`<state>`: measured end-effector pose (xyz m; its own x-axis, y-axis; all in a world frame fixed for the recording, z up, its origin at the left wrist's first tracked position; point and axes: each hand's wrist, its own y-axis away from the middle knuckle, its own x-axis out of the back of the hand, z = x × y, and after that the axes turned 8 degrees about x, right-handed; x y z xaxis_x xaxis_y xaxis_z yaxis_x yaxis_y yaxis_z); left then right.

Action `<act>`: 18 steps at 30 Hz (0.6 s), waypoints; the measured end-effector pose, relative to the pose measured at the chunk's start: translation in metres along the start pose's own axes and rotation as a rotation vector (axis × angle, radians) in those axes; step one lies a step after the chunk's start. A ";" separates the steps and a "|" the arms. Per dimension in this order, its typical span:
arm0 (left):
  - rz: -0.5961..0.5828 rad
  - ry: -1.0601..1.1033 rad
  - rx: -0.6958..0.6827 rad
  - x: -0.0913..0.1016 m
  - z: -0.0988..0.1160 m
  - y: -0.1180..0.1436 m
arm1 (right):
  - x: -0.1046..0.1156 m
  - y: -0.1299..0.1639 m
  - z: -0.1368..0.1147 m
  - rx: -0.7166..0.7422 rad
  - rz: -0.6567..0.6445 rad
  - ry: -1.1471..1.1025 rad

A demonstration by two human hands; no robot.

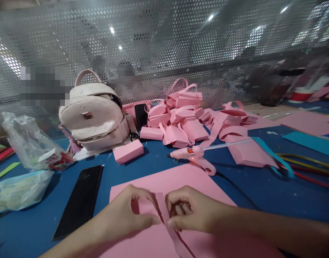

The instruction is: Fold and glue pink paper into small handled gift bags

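Pink paper strip (168, 218) pinched between left hand (129, 211), right hand (188, 211), running toward viewer

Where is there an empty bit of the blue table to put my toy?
Bare blue table lies between the black phone, the small pink box and the big pink sheet. More shows right of the glue gun, before the coloured strips. The back is crowded with the pink paper pile and backpack; both hands cover the sheet.

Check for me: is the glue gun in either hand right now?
No: the glue gun lies on the blue table beyond the pink sheet, while the left hand and right hand pinch a pink strip.
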<state>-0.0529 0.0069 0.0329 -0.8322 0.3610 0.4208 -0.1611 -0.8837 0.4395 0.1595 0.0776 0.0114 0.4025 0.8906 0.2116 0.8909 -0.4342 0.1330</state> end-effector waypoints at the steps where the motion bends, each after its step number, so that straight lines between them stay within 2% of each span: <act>1: 0.004 -0.002 -0.003 0.001 -0.001 0.000 | 0.000 0.000 0.001 0.002 -0.013 0.010; 7: -0.035 -0.025 -0.010 0.001 -0.004 -0.002 | 0.001 0.002 -0.002 0.012 -0.018 -0.017; 18: -0.022 0.021 -0.054 0.005 0.006 0.000 | 0.003 0.000 -0.001 0.066 -0.027 -0.119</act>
<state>-0.0536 0.0108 0.0394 -0.8394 0.3742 0.3943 -0.2072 -0.8909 0.4043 0.1604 0.0799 0.0130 0.3969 0.9132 0.0924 0.9120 -0.4037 0.0725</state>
